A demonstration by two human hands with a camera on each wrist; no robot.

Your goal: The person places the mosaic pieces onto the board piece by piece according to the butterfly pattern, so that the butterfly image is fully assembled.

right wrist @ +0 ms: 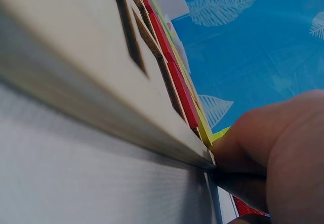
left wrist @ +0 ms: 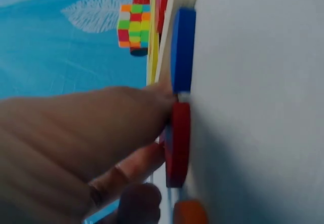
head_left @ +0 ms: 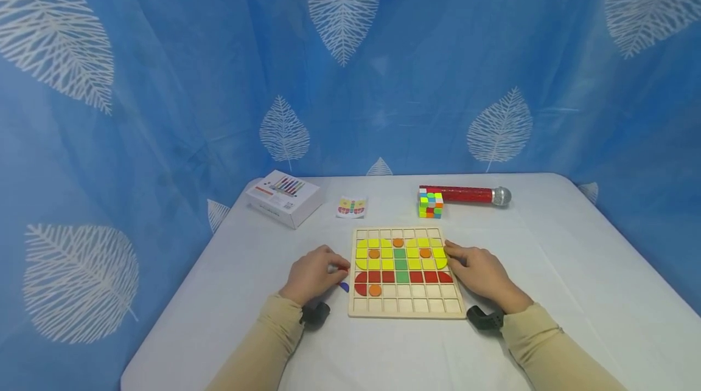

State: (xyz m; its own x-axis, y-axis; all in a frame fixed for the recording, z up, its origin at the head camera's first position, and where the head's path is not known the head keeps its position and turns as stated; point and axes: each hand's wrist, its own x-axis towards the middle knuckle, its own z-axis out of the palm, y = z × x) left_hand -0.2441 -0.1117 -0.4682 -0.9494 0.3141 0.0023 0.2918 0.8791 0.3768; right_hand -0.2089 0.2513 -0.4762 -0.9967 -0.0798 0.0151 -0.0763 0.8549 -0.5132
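A light wooden grid board (head_left: pixel 406 306) lies mid-table, bearing yellow, red, green and orange pieces in a butterfly-like pattern. At its left edge, my left hand (head_left: pixel 314 274) pinches a red piece (left wrist: pixel 178 145) between thumb and finger, close over the white table. A blue piece (left wrist: pixel 183 49) lies against the board's side, just beyond those fingertips; an orange piece (left wrist: pixel 191 213) shows under the hand. My right hand (head_left: pixel 484 272) rests at the board's right edge, thumb and forefinger extended along it near the outer yellow pieces (head_left: pixel 440 257). Its other fingers are largely hidden.
Behind the board lie a small picture card (head_left: pixel 351 207) with a butterfly pattern and a white box (head_left: pixel 286 198) to its left. A colourful puzzle cube (head_left: pixel 430 204) stands at the back right, before a red microphone (head_left: pixel 468 195). Blue leaf-print cloth (head_left: pixel 394 117) hangs behind.
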